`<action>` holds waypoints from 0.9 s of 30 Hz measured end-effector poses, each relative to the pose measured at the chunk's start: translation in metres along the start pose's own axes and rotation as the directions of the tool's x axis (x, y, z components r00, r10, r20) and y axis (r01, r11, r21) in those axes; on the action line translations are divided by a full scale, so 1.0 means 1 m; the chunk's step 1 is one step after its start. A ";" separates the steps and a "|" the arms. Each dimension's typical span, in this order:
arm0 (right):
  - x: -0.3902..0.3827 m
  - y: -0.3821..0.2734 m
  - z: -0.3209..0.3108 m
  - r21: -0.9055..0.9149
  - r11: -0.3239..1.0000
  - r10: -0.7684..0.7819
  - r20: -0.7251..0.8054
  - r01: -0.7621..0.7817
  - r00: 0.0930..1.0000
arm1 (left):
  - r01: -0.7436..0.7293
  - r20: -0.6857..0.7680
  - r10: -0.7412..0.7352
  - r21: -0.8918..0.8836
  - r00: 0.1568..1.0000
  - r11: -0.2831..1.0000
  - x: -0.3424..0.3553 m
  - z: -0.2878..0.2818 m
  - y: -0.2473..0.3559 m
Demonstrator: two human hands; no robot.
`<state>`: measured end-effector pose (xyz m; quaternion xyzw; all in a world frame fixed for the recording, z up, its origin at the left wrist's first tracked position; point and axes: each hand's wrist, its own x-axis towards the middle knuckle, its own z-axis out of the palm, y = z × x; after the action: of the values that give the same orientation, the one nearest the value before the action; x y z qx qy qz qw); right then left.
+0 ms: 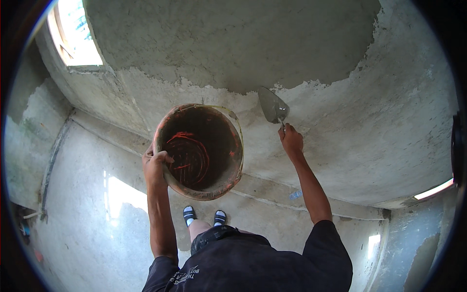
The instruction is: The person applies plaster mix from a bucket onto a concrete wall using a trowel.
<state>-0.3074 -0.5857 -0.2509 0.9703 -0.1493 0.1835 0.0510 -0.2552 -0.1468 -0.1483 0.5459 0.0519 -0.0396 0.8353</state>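
Note:
My left hand (156,163) grips the rim of a bucket (204,192), its thumb over the edge. The bucket is tilted so that its inside faces me; dark mortar residue coats it, with reddish scraped streaks at the bottom. A thin wire handle loops along its right side. In my right hand (292,140) is a pointing trowel (272,104), held by its handle. Its grey blade lies against or close to the wall, at the lower edge of a darker patch of fresh plaster (233,44). I cannot tell whether the blade touches.
The lighter, rough wall (340,141) continues below and right of the plaster. A window opening (78,34) is at the upper left. Along the wall's foot runs a low ledge (272,190), with a clear plastic bottle (295,194) near it. My sandalled feet (220,217) stand on the concrete floor (82,194).

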 end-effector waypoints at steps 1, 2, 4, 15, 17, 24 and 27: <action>-0.003 0.000 -0.003 0.007 1.000 -0.016 -0.044 0.016 0.999 | -0.002 -0.004 0.002 -0.001 1.000 1.000 -0.001 -0.001 0.001; -0.004 0.000 -0.006 0.013 0.999 -0.031 -0.088 0.033 0.996 | -0.002 -0.018 0.002 0.014 1.000 1.000 -0.001 -0.001 0.002; -0.001 0.006 -0.013 0.010 1.000 -0.013 -0.125 0.015 0.992 | -0.004 -0.032 0.005 0.029 0.999 1.000 -0.003 -0.002 0.003; -0.011 0.042 0.025 -0.247 0.969 -0.058 -0.235 -0.002 0.970 | 0.011 0.008 -0.011 0.010 1.000 1.000 -0.002 -0.002 0.000; -0.025 0.032 0.018 -0.180 0.983 -0.061 -0.109 0.041 0.992 | 0.012 -0.002 -0.011 0.023 1.000 1.000 -0.001 -0.007 0.000; 0.015 0.027 -0.032 -0.085 0.996 0.001 -0.314 -0.029 0.949 | 0.017 -0.002 -0.017 0.022 1.000 1.000 -0.005 0.000 0.008; 0.030 0.016 -0.022 -0.066 0.996 0.040 -0.352 -0.067 0.935 | 0.011 -0.009 -0.011 0.018 1.000 1.000 -0.002 -0.004 0.005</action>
<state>-0.2937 -0.6058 -0.2183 0.9150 -0.1711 0.3488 0.1091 -0.2569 -0.1414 -0.1446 0.5534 0.0584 -0.0421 0.8298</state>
